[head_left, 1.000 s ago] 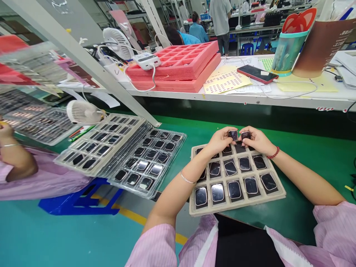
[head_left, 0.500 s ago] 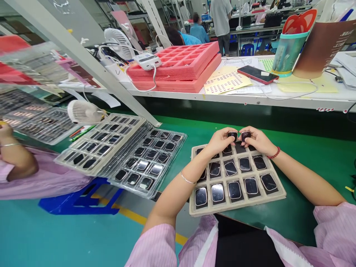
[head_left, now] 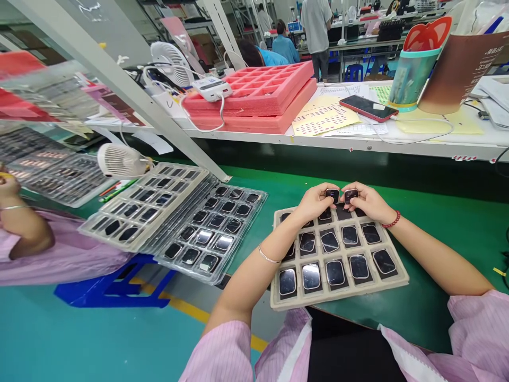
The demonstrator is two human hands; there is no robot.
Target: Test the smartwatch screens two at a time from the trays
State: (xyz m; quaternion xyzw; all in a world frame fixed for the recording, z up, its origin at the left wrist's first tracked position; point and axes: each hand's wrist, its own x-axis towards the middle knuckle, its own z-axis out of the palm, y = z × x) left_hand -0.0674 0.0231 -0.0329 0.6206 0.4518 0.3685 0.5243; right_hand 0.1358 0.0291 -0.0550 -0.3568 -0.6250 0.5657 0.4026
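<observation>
My left hand (head_left: 316,201) pinches a small dark smartwatch body (head_left: 332,196) with a rounded square screen. Close beside it, my right hand (head_left: 368,201) grips a second smartwatch body (head_left: 350,197), its dark face turned toward me. Both are held just above the far edge of a beige foam tray (head_left: 318,301). Rows of square pockets in this tray carry more dark-screened watch bodies, such as the watch (head_left: 335,272) in the front row. My left forearm and hand cover part of the tray's left side and back row.
Left of the tray lie a clear plastic tray (head_left: 238,249) of watch bodies and another filled tray (head_left: 135,212). A small white fan (head_left: 121,160) stands behind them. The shelf (head_left: 338,140) above holds pink foam trays (head_left: 254,114), a phone (head_left: 369,108) and cups. A co-worker's arm (head_left: 24,228) is at far left.
The watch in my right hand has tilted slightly. Both hands stay in nearly the same place above the tray.
</observation>
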